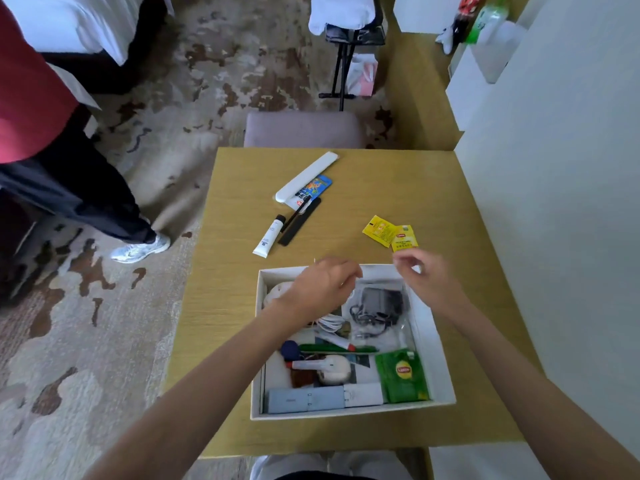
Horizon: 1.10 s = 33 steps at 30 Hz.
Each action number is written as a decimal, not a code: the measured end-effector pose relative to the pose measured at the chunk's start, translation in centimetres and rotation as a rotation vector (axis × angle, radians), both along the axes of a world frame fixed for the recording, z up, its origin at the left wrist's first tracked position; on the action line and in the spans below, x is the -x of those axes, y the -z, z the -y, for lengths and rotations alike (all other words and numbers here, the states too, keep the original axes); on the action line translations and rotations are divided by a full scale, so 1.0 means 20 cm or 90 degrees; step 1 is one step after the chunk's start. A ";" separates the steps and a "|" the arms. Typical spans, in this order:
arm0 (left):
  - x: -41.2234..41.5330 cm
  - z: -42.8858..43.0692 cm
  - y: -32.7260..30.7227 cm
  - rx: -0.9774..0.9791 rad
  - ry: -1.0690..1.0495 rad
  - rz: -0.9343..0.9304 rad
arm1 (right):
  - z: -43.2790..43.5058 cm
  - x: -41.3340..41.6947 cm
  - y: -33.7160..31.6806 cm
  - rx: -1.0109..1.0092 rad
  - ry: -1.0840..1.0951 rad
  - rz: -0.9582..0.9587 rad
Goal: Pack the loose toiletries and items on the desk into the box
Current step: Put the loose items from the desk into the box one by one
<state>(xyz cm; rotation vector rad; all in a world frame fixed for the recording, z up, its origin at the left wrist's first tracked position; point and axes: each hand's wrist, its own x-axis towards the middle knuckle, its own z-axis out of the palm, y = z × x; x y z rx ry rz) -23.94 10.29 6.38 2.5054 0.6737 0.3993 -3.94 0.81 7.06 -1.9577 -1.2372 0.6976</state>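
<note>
Both bare forearms reach forward — the left hand point(320, 284) palm-down, fingers curled loosely; the right hand point(424, 277) raised, fingers bent, holding nothing visible.

Wooden desk point(433, 188) bears box point(433, 327), tube point(269, 236), tea sachets point(391, 233).

Open white box point(433, 341) sits part-filled on the desk point(221, 306); white tube point(269, 236) and yellow sachets point(391, 233) lie loose beyond.
</note>
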 end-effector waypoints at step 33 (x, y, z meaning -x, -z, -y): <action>-1.05 -0.69 0.53 -0.169 0.118 -0.447 | -0.09 -0.60 0.63 0.196 -0.052 0.312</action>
